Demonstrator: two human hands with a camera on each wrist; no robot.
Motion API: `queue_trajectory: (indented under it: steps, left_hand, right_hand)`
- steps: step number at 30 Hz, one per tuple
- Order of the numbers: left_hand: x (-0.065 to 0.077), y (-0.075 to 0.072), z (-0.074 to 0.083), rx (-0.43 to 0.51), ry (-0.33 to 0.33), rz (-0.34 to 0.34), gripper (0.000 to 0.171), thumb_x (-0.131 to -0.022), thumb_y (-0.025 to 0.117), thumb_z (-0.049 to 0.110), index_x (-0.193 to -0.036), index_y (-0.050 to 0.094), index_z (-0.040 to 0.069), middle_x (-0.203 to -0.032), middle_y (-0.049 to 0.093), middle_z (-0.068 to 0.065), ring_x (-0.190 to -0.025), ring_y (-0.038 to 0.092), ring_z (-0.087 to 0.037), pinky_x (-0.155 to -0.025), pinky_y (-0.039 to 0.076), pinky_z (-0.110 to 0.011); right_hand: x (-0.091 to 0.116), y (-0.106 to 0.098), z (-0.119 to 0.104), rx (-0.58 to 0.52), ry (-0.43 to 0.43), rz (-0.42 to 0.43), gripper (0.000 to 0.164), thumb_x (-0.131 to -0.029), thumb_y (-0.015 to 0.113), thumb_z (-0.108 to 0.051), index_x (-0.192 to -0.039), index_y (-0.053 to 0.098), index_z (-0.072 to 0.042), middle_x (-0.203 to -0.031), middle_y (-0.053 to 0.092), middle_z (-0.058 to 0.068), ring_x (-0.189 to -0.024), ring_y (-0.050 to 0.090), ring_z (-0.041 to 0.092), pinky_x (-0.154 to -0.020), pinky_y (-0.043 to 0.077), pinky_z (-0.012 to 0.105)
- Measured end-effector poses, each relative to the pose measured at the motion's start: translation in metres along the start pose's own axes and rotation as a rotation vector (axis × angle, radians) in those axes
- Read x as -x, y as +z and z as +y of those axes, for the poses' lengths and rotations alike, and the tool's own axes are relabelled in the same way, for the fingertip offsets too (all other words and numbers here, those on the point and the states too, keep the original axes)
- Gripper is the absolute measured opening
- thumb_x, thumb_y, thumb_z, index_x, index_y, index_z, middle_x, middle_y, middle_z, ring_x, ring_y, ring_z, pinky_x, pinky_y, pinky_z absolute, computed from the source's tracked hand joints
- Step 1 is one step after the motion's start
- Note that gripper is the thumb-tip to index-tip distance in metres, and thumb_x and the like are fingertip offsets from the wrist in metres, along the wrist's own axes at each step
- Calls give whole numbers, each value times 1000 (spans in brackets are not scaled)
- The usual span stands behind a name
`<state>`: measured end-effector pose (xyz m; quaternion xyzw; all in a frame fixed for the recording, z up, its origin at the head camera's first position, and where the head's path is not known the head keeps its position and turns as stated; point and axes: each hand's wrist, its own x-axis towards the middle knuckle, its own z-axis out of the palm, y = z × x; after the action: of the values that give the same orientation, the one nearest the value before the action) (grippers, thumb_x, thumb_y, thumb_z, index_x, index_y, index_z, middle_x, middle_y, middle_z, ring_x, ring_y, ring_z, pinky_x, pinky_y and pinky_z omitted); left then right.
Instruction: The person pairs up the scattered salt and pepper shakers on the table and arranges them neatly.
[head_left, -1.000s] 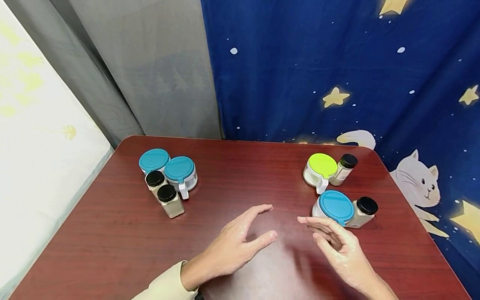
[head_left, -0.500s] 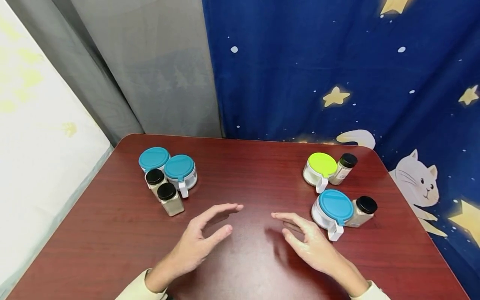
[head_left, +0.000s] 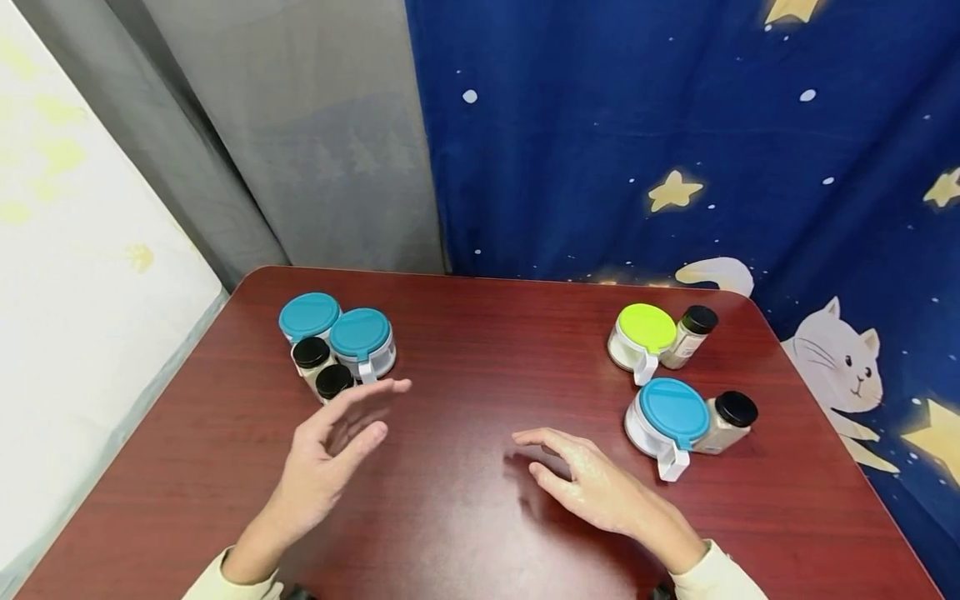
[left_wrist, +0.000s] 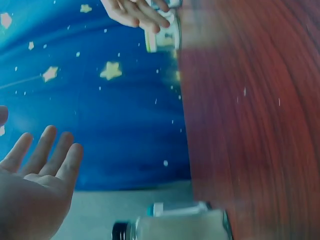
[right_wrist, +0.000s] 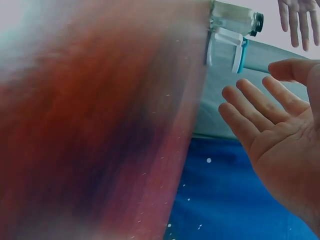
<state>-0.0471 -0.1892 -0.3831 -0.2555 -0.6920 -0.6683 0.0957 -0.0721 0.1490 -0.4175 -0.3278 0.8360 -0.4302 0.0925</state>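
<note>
My left hand [head_left: 318, 467] hovers over the table with its fingers stretched out and nothing in them. In the head view it covers the lower part of a black-capped seasoning bottle [head_left: 334, 381]. Behind that bottle stand another black-capped bottle [head_left: 311, 353] and two blue-lidded seasoning jars, one in front [head_left: 361, 332] and one behind [head_left: 310, 314]. My right hand [head_left: 592, 483], also holding nothing, is held with relaxed fingers left of a third blue-lidded jar [head_left: 673, 412] with a white handle. In the left wrist view a bottle [left_wrist: 182, 227] lies near the left palm.
A green-lidded jar [head_left: 645, 329] stands at the back right beside a black-capped bottle [head_left: 688, 337]. Another such bottle [head_left: 726, 423] sits right of the blue-lidded jar. Grey [head_left: 337, 150] and blue [head_left: 562, 150] curtains hang behind the brown table [head_left: 480, 350].
Both hands have moved left and apart from each other. The left one has risen toward the left group, and the right one has uncovered the blue-lidded jar's handle.
</note>
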Motion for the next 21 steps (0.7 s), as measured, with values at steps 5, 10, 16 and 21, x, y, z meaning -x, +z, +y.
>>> queue_trajectory:
  steps: [5,10,16,21]
  left_hand:
    - [-1,-17,-6,52,61,95,38,-98,48,-19,-135,52,-15,-132,58,-31,-125,58,-31,-101,47,-37]
    - [-4,-37,-13,113,156,181,34,-97,45,-22,-131,48,-23,-126,59,-35,-120,61,-33,-100,47,-40]
    - [-11,-61,-18,130,207,276,32,-97,45,-21,-129,47,-26,-124,61,-34,-117,62,-33,-96,51,-37]
    - [-12,-77,-19,32,152,376,31,-99,52,-14,-129,53,-22,-123,64,-30,-116,63,-28,-96,50,-29]
  right_hand:
    - [-13,2,-11,84,19,-17,37,-102,62,-16,-138,59,-24,-135,62,-4,-126,54,10,-104,45,43]
    - [-33,13,-20,92,-41,-43,36,-103,60,-17,-138,58,-22,-136,61,-5,-127,54,10,-104,45,40]
    - [-56,28,-27,96,-107,-56,37,-102,59,-15,-138,58,-16,-136,60,-4,-127,54,10,-104,45,37]
    - [-71,38,-31,87,-133,-86,36,-102,57,-15,-138,57,-14,-135,62,1,-127,54,10,-104,44,33]
